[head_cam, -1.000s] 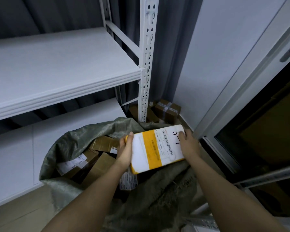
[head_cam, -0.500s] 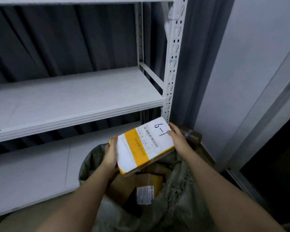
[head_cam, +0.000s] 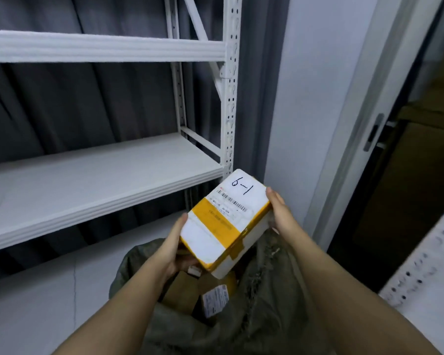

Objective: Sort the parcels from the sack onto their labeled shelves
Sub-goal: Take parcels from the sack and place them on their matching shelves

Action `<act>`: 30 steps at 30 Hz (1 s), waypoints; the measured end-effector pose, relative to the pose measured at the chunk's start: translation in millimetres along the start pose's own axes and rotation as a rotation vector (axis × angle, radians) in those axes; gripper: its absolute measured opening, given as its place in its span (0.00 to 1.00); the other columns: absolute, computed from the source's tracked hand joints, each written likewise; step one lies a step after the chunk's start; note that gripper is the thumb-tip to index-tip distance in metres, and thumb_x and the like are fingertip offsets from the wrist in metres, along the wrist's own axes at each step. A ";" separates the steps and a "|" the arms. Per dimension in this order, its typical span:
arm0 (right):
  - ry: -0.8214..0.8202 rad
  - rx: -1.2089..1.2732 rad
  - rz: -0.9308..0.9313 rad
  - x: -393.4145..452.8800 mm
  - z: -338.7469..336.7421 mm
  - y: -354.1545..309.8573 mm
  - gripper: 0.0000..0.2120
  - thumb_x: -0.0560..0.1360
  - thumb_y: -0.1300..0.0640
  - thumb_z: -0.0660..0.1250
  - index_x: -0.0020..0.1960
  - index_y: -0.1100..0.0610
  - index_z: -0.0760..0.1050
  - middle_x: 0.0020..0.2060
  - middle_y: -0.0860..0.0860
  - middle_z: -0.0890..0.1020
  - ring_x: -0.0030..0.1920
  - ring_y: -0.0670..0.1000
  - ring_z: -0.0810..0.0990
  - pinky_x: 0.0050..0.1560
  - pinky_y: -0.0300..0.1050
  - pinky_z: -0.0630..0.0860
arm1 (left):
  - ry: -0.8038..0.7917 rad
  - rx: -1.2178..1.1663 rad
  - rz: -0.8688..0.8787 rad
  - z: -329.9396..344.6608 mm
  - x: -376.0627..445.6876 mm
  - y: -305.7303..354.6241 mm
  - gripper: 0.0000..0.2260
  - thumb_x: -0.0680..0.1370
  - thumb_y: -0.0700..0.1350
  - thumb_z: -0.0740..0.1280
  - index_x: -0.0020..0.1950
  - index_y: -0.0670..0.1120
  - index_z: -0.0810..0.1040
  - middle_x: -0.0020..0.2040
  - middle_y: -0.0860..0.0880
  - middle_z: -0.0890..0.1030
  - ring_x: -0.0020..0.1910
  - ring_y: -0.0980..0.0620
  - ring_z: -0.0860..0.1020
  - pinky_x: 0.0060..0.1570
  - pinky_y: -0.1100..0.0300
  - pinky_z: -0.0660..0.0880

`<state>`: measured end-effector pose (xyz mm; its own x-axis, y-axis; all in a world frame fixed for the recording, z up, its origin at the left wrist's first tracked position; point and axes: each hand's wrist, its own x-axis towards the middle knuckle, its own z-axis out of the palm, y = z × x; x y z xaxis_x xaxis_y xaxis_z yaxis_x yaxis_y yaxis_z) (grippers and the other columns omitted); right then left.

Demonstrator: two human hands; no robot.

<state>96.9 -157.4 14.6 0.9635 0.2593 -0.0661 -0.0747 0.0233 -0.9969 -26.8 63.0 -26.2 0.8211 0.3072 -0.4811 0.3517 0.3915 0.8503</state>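
Olive-green woven sack point(head_cam: 254, 316), mouth agape, brown cardboard parcels point(head_cam: 182, 290) inside | white rectangular box with yellow tape band point(head_cam: 224, 224), marked "6-1", aloft over sack | left hand point(head_cam: 169, 249) grasps its near end | right hand point(head_cam: 280, 213) grasps its far end | white metal shelving rack point(head_cam: 100, 175) beyond | grey curtain point(head_cam: 75, 103) behind

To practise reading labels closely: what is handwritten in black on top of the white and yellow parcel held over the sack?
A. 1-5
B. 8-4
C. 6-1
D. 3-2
C: the parcel, held between the left hand and right hand, bears "6-1" near its far end.
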 end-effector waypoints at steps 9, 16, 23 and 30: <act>0.496 -0.014 -0.133 -119.4 -14.6 -23.5 0.22 0.82 0.45 0.54 0.70 0.58 0.63 0.66 0.54 0.68 0.68 0.52 0.67 0.71 0.49 0.62 | -0.414 0.021 0.000 21.2 -77.3 -28.2 0.24 0.68 0.65 0.68 0.56 0.51 0.80 0.49 0.49 0.85 0.45 0.50 0.84 0.37 0.54 0.81; 0.592 -0.049 -0.294 -199.5 -65.5 -49.9 0.20 0.81 0.44 0.56 0.69 0.53 0.63 0.68 0.56 0.67 0.67 0.55 0.69 0.70 0.59 0.65 | -0.712 0.145 -0.077 68.6 -122.6 -51.2 0.25 0.70 0.64 0.65 0.61 0.51 0.79 0.57 0.47 0.83 0.55 0.47 0.82 0.53 0.47 0.78; 0.761 -0.107 -0.368 -294.5 -127.9 -74.8 0.30 0.71 0.35 0.57 0.68 0.50 0.65 0.68 0.51 0.65 0.67 0.49 0.67 0.69 0.50 0.65 | -0.884 0.372 -0.078 154.3 -195.4 -87.9 0.24 0.68 0.63 0.66 0.60 0.53 0.77 0.55 0.49 0.84 0.56 0.49 0.81 0.60 0.46 0.75; 0.891 -0.018 -0.368 -427.7 -226.4 -68.2 0.28 0.81 0.44 0.57 0.77 0.49 0.53 0.74 0.52 0.62 0.71 0.53 0.66 0.70 0.58 0.66 | -1.086 0.419 -0.051 247.1 -293.0 -147.7 0.24 0.68 0.62 0.67 0.62 0.57 0.74 0.53 0.52 0.84 0.51 0.53 0.83 0.42 0.55 0.80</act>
<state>-251.9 -488.4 101.4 0.7677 -0.5898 0.2505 0.2677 -0.0600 -0.9616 -208.3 -299.2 41.9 0.6838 -0.6842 -0.2534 0.3495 0.0022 0.9369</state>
